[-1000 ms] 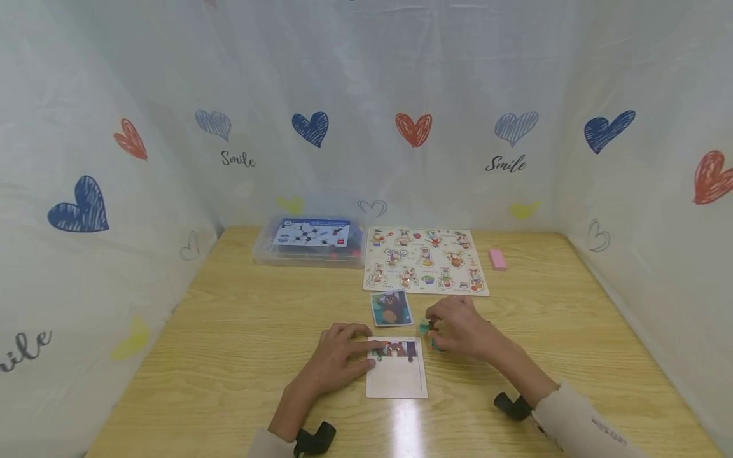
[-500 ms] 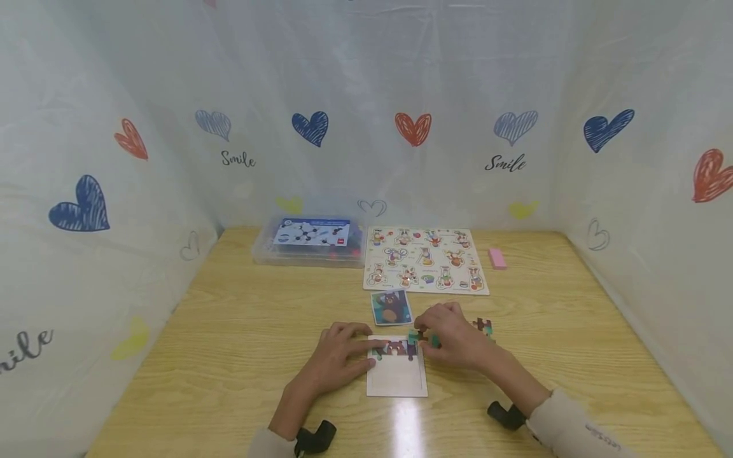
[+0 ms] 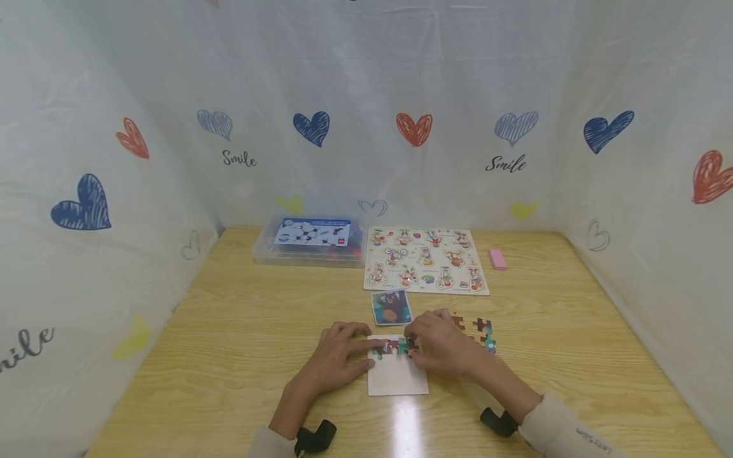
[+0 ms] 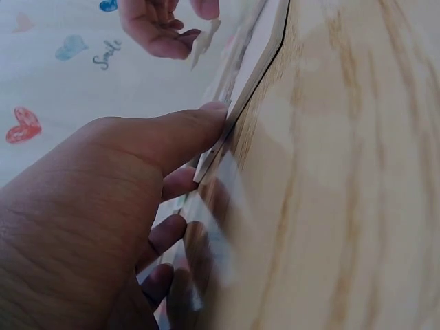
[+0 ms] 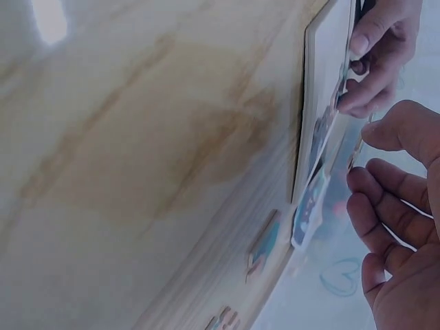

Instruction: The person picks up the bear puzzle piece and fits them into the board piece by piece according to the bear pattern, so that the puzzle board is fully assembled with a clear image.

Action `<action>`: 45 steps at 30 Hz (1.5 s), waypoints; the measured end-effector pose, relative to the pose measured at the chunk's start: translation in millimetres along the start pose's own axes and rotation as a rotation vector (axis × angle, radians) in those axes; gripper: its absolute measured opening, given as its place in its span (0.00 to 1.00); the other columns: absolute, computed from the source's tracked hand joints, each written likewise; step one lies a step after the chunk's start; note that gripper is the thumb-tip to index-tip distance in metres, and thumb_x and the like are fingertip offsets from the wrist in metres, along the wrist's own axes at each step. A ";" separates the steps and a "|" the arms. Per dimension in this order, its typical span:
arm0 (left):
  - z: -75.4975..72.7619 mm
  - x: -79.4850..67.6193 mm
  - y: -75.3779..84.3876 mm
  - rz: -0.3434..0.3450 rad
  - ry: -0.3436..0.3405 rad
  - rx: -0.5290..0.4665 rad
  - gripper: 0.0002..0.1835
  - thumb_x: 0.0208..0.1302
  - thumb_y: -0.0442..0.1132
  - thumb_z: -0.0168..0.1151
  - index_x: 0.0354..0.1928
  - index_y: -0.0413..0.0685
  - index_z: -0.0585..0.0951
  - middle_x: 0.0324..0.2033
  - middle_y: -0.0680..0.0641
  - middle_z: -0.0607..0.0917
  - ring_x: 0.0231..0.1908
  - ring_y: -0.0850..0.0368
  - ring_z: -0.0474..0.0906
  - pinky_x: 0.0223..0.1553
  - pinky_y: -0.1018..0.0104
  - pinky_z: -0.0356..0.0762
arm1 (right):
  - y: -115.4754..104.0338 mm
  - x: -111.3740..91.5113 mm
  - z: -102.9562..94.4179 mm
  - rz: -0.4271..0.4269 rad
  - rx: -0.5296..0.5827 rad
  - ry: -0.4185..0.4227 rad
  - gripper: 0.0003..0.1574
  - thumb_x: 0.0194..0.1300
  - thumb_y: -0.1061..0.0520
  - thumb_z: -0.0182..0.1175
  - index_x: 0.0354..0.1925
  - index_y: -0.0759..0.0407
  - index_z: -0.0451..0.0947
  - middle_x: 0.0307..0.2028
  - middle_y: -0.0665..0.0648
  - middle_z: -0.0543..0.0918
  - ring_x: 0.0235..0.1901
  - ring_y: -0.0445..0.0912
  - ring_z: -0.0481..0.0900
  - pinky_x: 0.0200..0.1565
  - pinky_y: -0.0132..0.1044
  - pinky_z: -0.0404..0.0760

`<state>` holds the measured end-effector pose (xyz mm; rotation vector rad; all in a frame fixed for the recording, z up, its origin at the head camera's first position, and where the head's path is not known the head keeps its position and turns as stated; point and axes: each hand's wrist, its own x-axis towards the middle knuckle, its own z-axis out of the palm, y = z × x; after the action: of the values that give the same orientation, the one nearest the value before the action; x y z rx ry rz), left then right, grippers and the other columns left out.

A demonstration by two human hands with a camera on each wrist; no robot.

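My left hand (image 3: 338, 356) rests at the left edge of a small white puzzle tray (image 3: 397, 380). Its index finger lies over bear-picture pieces (image 3: 391, 348) along the tray's far side, while the thumb (image 4: 199, 127) touches the edge. Over the tray's far right corner, my right hand (image 3: 443, 343) pinches a jigsaw piece (image 4: 204, 45) between thumb and fingers. From the left wrist view the piece is tilted and above the tray surface. Several loose jigsaw pieces (image 3: 483, 326) lie right of the right hand, partly hidden by it.
A bear picture card (image 3: 392, 307) lies just beyond the tray. Farther back are a wooden board with animal figures (image 3: 426, 261), a clear plastic case (image 3: 309, 242) with a blue label, and a pink block (image 3: 497, 259). A curtain with hearts surrounds the table.
My right hand has moved left from the loose pieces to above the tray, carrying a jigsaw piece. More loose pieces show behind it. The left hand stays in place.
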<state>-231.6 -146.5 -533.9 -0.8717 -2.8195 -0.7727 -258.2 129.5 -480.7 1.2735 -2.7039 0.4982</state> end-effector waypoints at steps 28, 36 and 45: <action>-2.7 0.1 1.5 0.002 0.006 0.007 0.21 0.67 0.50 0.61 0.62 0.74 0.80 0.59 0.57 0.75 0.57 0.54 0.65 0.52 0.49 0.62 | -17.0 11.0 14.6 -0.120 0.050 -0.001 0.14 0.59 0.56 0.67 0.46 0.53 0.82 0.41 0.46 0.82 0.45 0.42 0.75 0.53 0.44 0.63; -1.7 -1.2 0.9 -0.014 0.007 -0.003 0.21 0.66 0.51 0.61 0.61 0.73 0.81 0.59 0.57 0.75 0.58 0.54 0.65 0.52 0.49 0.62 | -22.0 17.3 19.7 -0.137 0.034 0.006 0.16 0.58 0.55 0.68 0.46 0.53 0.83 0.39 0.45 0.82 0.45 0.42 0.76 0.52 0.42 0.65; -1.5 -1.7 -1.0 -0.009 0.007 -0.017 0.22 0.67 0.51 0.61 0.62 0.69 0.81 0.60 0.57 0.75 0.59 0.54 0.65 0.54 0.48 0.62 | -26.3 21.6 26.3 -0.100 -0.039 -0.063 0.18 0.60 0.51 0.67 0.49 0.53 0.83 0.43 0.46 0.82 0.47 0.43 0.75 0.53 0.44 0.65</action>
<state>-230.8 -148.8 -533.5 -0.8579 -2.8166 -0.8010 -251.0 89.1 -493.9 1.4291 -2.6689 0.3995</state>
